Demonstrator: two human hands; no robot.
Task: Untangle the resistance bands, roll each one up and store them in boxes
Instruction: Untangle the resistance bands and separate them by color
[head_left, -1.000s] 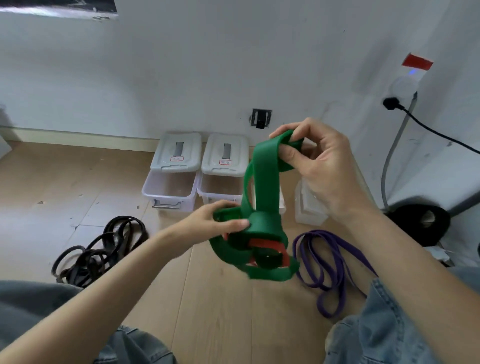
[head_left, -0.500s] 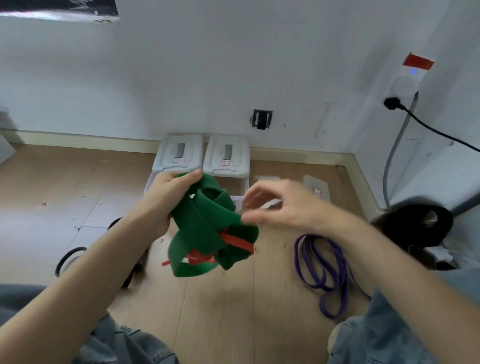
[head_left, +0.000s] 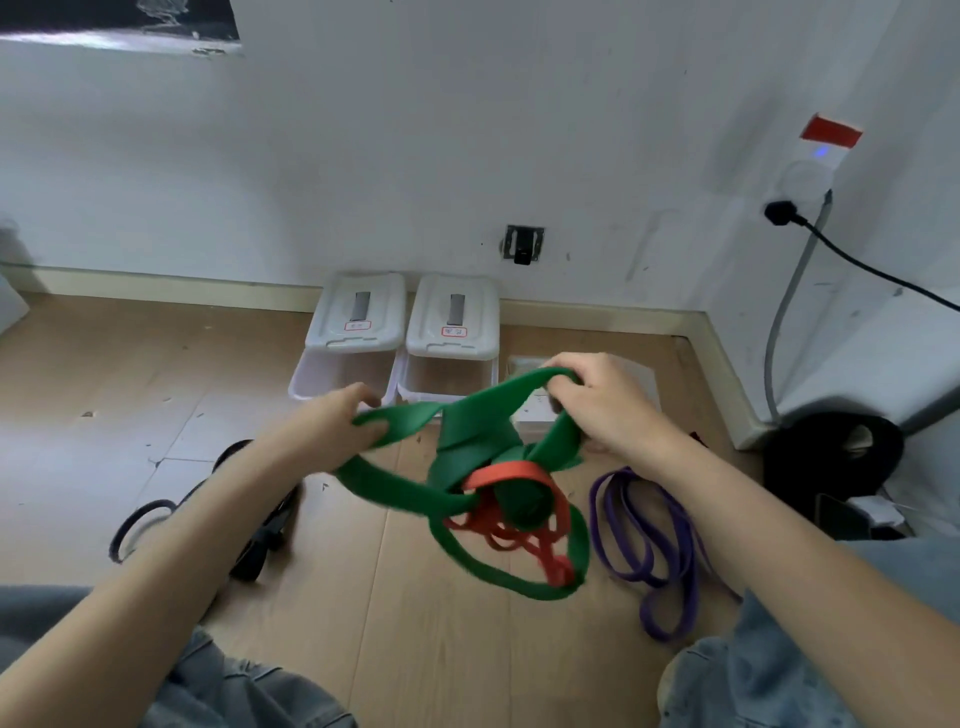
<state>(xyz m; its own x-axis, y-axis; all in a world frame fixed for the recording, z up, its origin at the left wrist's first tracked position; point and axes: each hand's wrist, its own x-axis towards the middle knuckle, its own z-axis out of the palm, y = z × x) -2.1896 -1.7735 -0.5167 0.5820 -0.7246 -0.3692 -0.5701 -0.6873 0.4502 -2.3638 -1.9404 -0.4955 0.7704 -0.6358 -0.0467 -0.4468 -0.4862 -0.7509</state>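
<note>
A single wide-angle view from the person's head looks forward and down over both forearms at the wooden floor (head_left: 431, 649). It faces a white wall (head_left: 467, 130) whose skirting bends with the lens, with a corner to the right. Both knees sit at the lower edge, close under the camera; the wall lies farther off

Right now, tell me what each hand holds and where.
Both hold the green band: left hand grips its left loop, right hand its upper right loop. The red band hangs tangled, ungripped.
</note>
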